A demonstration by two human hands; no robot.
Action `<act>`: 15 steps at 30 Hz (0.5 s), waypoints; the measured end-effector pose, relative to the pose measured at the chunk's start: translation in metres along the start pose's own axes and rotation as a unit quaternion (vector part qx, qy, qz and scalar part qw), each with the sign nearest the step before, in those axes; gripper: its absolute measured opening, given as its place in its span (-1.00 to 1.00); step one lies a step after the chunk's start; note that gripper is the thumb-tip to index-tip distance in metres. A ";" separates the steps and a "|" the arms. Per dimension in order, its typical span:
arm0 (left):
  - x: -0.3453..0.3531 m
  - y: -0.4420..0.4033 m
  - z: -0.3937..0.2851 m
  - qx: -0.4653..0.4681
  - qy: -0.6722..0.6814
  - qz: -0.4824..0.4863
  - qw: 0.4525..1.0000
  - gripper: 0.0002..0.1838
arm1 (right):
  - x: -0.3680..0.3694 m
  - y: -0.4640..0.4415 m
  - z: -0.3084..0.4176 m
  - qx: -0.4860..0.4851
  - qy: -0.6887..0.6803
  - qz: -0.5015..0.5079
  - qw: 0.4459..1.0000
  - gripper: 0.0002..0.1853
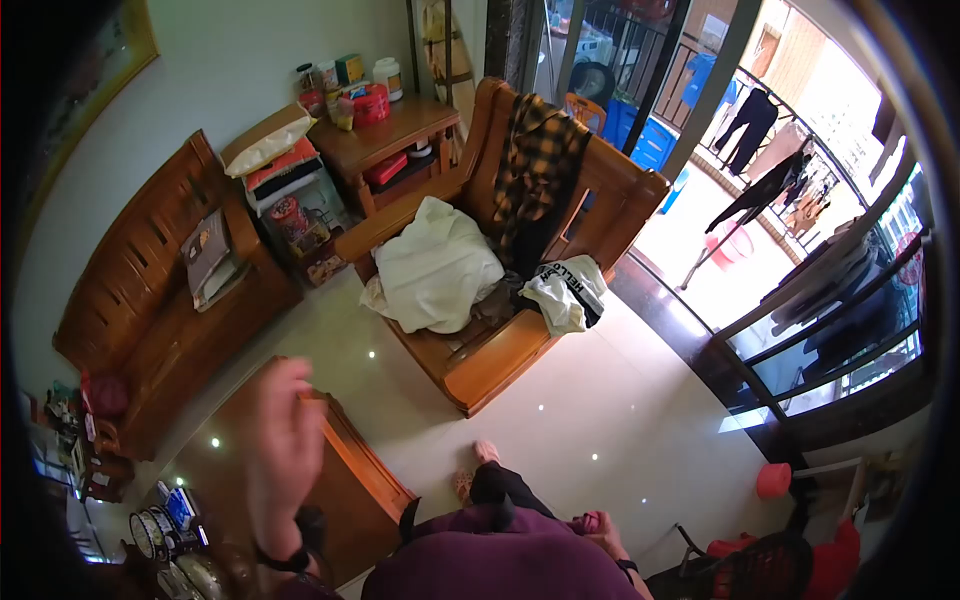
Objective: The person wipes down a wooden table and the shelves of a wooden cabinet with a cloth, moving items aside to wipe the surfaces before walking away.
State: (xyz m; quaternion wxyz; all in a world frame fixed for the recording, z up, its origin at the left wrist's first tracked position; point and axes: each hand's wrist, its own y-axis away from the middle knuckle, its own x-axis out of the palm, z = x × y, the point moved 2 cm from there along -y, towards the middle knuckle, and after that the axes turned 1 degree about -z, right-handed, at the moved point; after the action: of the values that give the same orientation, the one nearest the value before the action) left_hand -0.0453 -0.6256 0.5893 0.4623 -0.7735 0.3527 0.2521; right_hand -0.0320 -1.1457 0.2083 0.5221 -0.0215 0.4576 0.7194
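Observation:
My left hand (pixel 288 430) is raised at the left, above the brown coffee table (pixel 345 500). Motion smears its fingers, and a dark band circles the wrist. My right hand (pixel 602 533) is low beside my purple shirt (pixel 490 560), its fingers curled. Something pinkish shows at those fingers, too small to make out. Ahead stands a wooden armchair (pixel 500 370) with a heap of white cloth (pixel 440 262) on its seat. A black-and-yellow checked shirt (pixel 540 150) hangs over its back. A white garment with dark lettering (pixel 568 290) lies over its arm.
A wooden bench (pixel 150 290) with flat packets stands along the left wall. Jars and tins sit on a side table (pixel 400 130) in the corner. Through the sliding door at right, clothes (pixel 750 130) hang on a balcony. A red bucket (pixel 773 480) stands at lower right.

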 end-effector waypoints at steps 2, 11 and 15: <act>0.050 0.042 0.043 -0.193 -0.089 0.310 0.927 -0.52 | -0.015 -0.005 0.060 0.014 0.094 -0.002 0.995 -0.25; 0.044 0.152 0.129 -0.443 -0.101 0.357 0.816 -0.38 | -0.009 -0.151 0.174 -0.062 0.201 0.136 0.968 -0.28; 0.020 0.134 0.140 -0.471 -0.134 0.258 0.833 -0.41 | 0.015 -0.199 0.311 -0.234 0.201 0.213 0.927 -0.32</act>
State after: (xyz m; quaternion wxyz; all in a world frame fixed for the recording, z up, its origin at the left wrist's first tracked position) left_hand -0.1466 -0.5501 0.4406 0.0026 -0.7370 0.3123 0.5995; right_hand 0.2541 -0.9157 0.2547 0.2338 -0.1889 0.3650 0.8812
